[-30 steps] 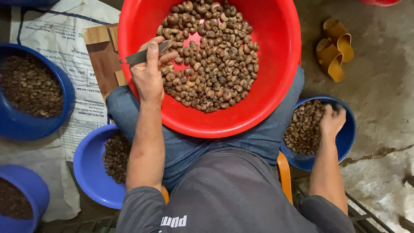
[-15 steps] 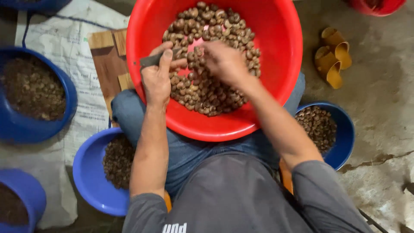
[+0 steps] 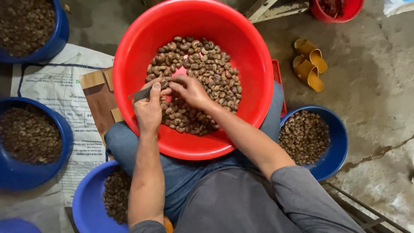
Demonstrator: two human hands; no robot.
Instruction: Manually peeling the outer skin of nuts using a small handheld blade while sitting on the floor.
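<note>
L→R: blue plastic basin (image 3: 64,142) of dark shelled nuts at floor's left edge. Left hand (image 3: 148,110) closed on small grey metal blade (image 3: 142,93), over left side of big red round plastic tub (image 3: 129,64) of brown nuts (image 3: 207,69) on lap. Right hand (image 3: 192,91) just beside, fingers pinched together on a nut. Blue bowl (image 3: 338,142) w/ nuts at right.

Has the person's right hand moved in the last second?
Yes. The right hand has left the blue bowl of nuts at the person's right and now lies over the red basin, meeting the left hand.
</note>
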